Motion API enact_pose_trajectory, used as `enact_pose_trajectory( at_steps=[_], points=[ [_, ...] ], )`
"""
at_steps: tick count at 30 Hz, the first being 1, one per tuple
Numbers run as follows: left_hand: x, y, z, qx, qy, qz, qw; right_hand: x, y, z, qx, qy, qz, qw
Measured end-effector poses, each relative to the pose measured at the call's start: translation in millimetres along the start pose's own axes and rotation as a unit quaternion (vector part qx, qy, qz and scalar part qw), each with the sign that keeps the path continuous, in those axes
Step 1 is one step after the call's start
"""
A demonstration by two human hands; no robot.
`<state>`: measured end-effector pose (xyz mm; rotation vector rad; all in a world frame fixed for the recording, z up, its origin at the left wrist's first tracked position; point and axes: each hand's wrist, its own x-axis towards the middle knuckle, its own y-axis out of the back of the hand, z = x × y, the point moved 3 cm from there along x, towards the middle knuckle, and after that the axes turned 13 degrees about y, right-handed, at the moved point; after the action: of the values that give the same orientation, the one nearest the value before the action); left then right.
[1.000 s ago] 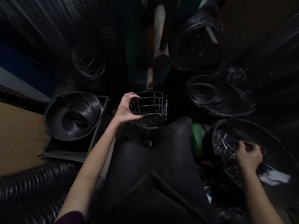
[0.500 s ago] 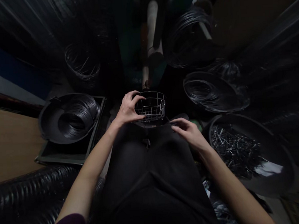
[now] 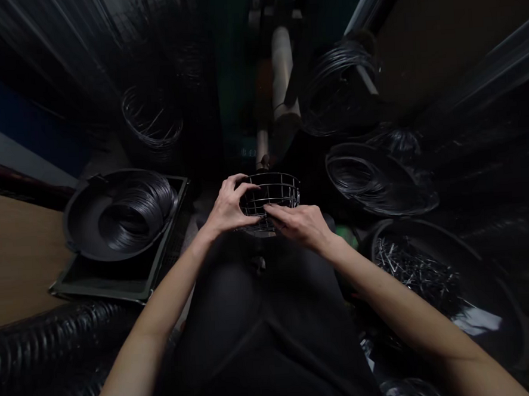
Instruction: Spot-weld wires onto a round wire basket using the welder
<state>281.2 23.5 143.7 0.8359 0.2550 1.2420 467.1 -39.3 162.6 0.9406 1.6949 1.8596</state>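
Gripping a small round wire basket [image 3: 275, 191] with the left hand [image 3: 227, 209]: thumb along the near side, fingers hooked over the rim on the left, closed firmly on the wires. Keeping the basket upright at the far edge of the lap [image 3: 263, 317], dark-clothed, just beyond both wrists. Laying the right hand [image 3: 299, 224] against the near right wall of the basket, index finger stretched out toward the left thumb and almost meeting it. Impossible to tell if pinching anything under those fingertips; too dark and too small to make out.

Well off to the left of the left hand, a black pan [image 3: 84, 227] with a coil of dark wire rings [image 3: 135, 206] inside, set on a shallow square tray [image 3: 108, 279]. Further left again, a wooden board [image 3: 12, 261]. Below and left of the left forearm, ribbed black hose [image 3: 40, 343].

To the right of the right forearm, a wide black basin [image 3: 498, 291] with a heap of short shiny metal pieces [image 3: 424, 272]. Beyond the right hand, up and to the right, a flat dish of coiled wire [image 3: 371, 179], and further off a larger wire bundle [image 3: 342, 85]. Straight ahead past the basket, a pale upright tube [image 3: 280, 59]. Up and left of the left hand, another loose wire coil [image 3: 152, 118].
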Motion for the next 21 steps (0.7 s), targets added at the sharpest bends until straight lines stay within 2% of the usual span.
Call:
enact_pose_trajectory(
  at_steps=[8, 14, 21],
  points=[
    [25.3, -2.4, -0.3, -0.007, -0.011, 0.007, 1.000, 14.3, 8.4, 20.7, -0.077, 0.029, 0.038, 0.996],
    [36.0, -0.9, -0.1, -0.016, -0.004, 0.006, 1.000, 20.3, 11.5, 29.1, -0.064, 0.025, 0.044, 0.997],
    [48.0, 2.8, -2.5, -0.008, 0.002, -0.010, 1.000, 27.6, 15.8, 34.6, -0.050, 0.002, 0.025, 0.998]
  ],
)
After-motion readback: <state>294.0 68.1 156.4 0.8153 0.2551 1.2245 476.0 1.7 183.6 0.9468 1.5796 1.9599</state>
